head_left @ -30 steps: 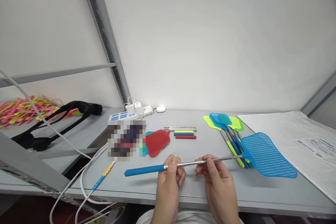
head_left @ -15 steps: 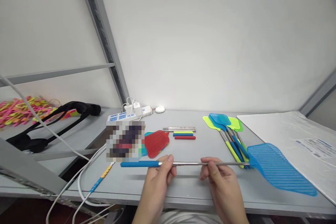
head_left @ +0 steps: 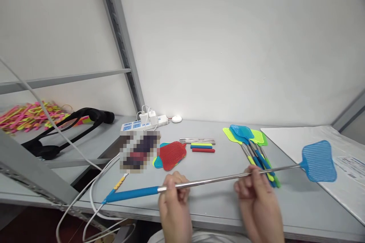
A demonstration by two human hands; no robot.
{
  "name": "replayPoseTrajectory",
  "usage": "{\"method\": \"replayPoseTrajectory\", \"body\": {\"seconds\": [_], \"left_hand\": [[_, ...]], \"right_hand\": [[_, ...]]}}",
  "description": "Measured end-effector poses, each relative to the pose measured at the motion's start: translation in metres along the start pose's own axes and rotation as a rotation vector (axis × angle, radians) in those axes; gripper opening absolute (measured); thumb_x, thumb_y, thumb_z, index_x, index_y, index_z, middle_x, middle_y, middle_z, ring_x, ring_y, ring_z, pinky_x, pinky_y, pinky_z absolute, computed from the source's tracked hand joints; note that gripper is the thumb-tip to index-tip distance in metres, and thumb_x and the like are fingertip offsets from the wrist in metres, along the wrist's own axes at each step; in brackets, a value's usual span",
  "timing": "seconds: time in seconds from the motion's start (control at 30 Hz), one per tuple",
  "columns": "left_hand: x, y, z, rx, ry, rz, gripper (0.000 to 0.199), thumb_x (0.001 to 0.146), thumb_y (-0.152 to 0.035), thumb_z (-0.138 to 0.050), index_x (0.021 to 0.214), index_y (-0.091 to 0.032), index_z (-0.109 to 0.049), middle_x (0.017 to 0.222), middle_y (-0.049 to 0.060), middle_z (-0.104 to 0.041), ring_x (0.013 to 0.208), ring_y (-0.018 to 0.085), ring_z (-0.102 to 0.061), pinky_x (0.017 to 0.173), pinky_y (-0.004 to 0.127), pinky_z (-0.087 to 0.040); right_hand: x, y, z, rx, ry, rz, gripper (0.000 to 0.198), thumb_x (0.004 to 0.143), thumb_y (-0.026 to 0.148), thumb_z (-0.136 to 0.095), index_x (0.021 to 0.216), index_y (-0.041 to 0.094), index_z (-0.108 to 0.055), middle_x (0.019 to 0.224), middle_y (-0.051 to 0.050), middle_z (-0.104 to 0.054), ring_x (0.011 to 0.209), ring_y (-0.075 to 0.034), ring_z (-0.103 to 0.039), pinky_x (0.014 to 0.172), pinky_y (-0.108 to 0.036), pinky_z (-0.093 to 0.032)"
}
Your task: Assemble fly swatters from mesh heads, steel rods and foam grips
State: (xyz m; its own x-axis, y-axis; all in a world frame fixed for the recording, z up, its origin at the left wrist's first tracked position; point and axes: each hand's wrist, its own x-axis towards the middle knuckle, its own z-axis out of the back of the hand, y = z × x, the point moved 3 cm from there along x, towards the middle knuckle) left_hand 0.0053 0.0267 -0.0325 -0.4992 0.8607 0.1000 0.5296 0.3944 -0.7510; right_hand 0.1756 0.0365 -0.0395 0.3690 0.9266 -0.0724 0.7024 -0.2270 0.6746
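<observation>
A blue fly swatter (head_left: 211, 180) with a telescopic metal rod is held across in front of me, above the shelf surface. My left hand (head_left: 175, 201) pinches the rod just beside the blue grip, which sticks out to the left. Farther along the rod, my right hand (head_left: 258, 193) pinches it between thumb and fingers. The blue mesh head (head_left: 319, 161) is at the right end, facing me. Behind my right hand lies a bunch of blue and green fly swatters (head_left: 242, 133), their handles toward me.
Loose swatter heads, a red one (head_left: 172, 155) on top, lie left of centre. Metal rods (head_left: 197, 141) and coloured grips (head_left: 203, 150) lie behind. A power strip (head_left: 145, 123), white cables (head_left: 92, 193), a black strap-like frame (head_left: 88, 115) and a white package (head_left: 302, 136) surround them.
The rod has become longer, with my hands farther apart. The swatter now tilts up to the right, and its head has turned to face me. The view has shifted slightly.
</observation>
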Motion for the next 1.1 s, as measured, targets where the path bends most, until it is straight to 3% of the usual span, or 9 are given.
{"method": "replayPoseTrajectory", "body": {"seconds": [0.1,0.2,0.3,0.47,0.6,0.8,1.0,1.1], "left_hand": [[-0.016,0.019,-0.012,0.017,0.148,0.075,0.048,0.092,-0.054,-0.053,0.061,-0.021,-0.04,0.058,-0.004,-0.034,0.052,0.011,-0.03,0.047,0.024,-0.028],[-0.02,0.025,-0.014,0.038,0.166,0.132,0.049,0.092,-0.058,-0.049,0.062,-0.022,-0.036,0.055,-0.005,-0.032,0.05,0.011,-0.03,0.049,0.024,-0.028],[-0.012,0.021,-0.012,0.171,0.223,0.179,0.049,0.092,-0.06,-0.048,0.064,-0.022,-0.035,0.055,-0.005,-0.034,0.052,0.011,-0.03,0.052,0.025,-0.028],[0.007,0.008,-0.003,0.468,0.517,0.234,0.048,0.095,-0.055,-0.048,0.063,-0.021,-0.04,0.053,-0.004,-0.038,0.053,0.011,-0.031,0.054,0.027,-0.025],[0.014,-0.009,0.006,0.494,0.545,0.179,0.047,0.096,-0.05,-0.049,0.061,-0.021,-0.039,0.055,-0.004,-0.034,0.054,0.012,-0.03,0.053,0.028,-0.023],[0.027,-0.03,0.013,0.269,0.333,0.082,0.052,0.087,-0.048,-0.062,0.052,-0.021,-0.035,0.053,-0.005,-0.026,0.053,0.012,-0.027,0.052,0.028,-0.025],[0.044,-0.055,0.022,0.041,-0.082,0.01,0.051,0.085,-0.035,-0.062,0.045,-0.021,-0.033,0.046,-0.005,-0.025,0.049,0.012,-0.031,0.053,0.026,-0.035],[0.046,-0.061,0.021,0.008,-0.101,-0.052,0.049,0.088,-0.032,-0.058,0.047,-0.02,-0.034,0.045,-0.005,-0.026,0.047,0.011,-0.03,0.053,0.026,-0.036]], "right_hand": [[-0.02,-0.031,-0.012,-0.047,0.138,-0.135,0.026,0.079,0.046,-0.075,0.088,0.022,-0.067,0.058,0.005,-0.052,0.048,-0.008,-0.047,0.05,-0.023,-0.042],[-0.032,-0.043,-0.019,-0.115,0.198,-0.166,0.027,0.081,0.047,-0.073,0.087,0.021,-0.067,0.058,0.003,-0.056,0.049,-0.01,-0.05,0.052,-0.024,-0.041],[-0.027,-0.038,-0.015,-0.232,0.196,-0.113,0.028,0.079,0.045,-0.075,0.089,0.02,-0.067,0.062,0.001,-0.06,0.054,-0.011,-0.054,0.057,-0.025,-0.043],[-0.002,-0.017,0.001,-0.37,0.297,-0.016,0.026,0.081,0.045,-0.073,0.088,0.02,-0.07,0.064,-0.001,-0.062,0.059,-0.013,-0.057,0.061,-0.026,-0.045],[0.006,0.002,0.004,-0.416,0.374,-0.057,0.026,0.083,0.043,-0.072,0.09,0.019,-0.073,0.061,-0.001,-0.058,0.056,-0.013,-0.053,0.058,-0.026,-0.042],[0.02,0.035,0.012,-0.351,0.237,-0.058,0.027,0.076,0.043,-0.078,0.084,0.017,-0.073,0.058,0.001,-0.052,0.051,-0.011,-0.048,0.051,-0.025,-0.04],[0.04,0.071,0.032,-0.17,0.012,0.078,0.024,0.075,0.036,-0.079,0.082,0.016,-0.069,0.058,0.003,-0.045,0.05,-0.008,-0.041,0.048,-0.022,-0.038],[0.043,0.08,0.033,-0.061,-0.033,0.096,0.019,0.078,0.032,-0.076,0.083,0.017,-0.067,0.058,0.005,-0.041,0.05,-0.007,-0.036,0.047,-0.02,-0.037]]}}
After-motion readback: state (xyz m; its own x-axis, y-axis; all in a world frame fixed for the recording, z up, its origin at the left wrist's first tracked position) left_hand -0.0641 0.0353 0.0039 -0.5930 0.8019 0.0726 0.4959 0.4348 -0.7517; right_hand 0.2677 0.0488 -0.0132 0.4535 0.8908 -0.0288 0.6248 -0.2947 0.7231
